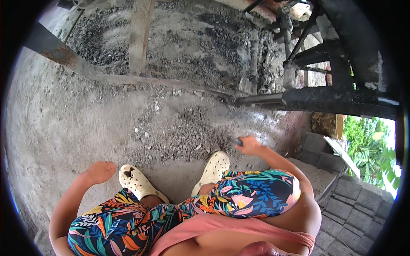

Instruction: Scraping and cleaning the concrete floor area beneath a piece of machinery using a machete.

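My right hand (251, 146) is closed round a small dark grey rounded object (239, 142), only one end of which shows; its kind I cannot make out. It hangs over the floor just beyond my right clog (213, 169). To the left of my left clog (136, 181), my left hand (101, 172) hangs in the air with its fingers curled in and nothing showing in it. Ahead of the cream clogs, loose grey gravel and crumbled bits (179, 136) lie scattered on the floor.
Beyond a low ridge (171, 83) lies a bed of dark rubble (196, 51), with an upright post (140, 38) in it. A dark metal frame (341, 100) juts in at the upper right. Stacked grey blocks (354, 213) and a rusty bucket-like container (326, 124) stand at the right.
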Tool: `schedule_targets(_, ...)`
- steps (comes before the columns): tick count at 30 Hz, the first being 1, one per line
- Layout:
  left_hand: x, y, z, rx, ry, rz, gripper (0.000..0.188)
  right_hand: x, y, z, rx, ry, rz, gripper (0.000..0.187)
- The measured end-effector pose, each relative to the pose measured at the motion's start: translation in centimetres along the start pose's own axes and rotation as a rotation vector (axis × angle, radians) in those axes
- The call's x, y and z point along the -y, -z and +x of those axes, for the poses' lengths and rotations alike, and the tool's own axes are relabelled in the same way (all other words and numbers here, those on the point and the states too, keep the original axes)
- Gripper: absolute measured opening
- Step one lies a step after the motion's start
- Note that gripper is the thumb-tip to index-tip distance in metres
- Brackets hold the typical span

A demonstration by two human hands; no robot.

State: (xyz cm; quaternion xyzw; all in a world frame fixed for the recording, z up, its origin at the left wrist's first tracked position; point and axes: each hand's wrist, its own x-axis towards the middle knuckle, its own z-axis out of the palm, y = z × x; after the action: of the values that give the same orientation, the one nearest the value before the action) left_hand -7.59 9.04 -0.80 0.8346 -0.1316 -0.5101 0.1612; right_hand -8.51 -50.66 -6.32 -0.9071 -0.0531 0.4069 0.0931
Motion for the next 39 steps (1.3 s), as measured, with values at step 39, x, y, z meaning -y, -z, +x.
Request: schedule_targets(39,-1.3,4.5,3.1,-0.012,0.134,0.240,0.041,11.8,5.6,-2.1,0.097,-0.126,1.278,0.014)
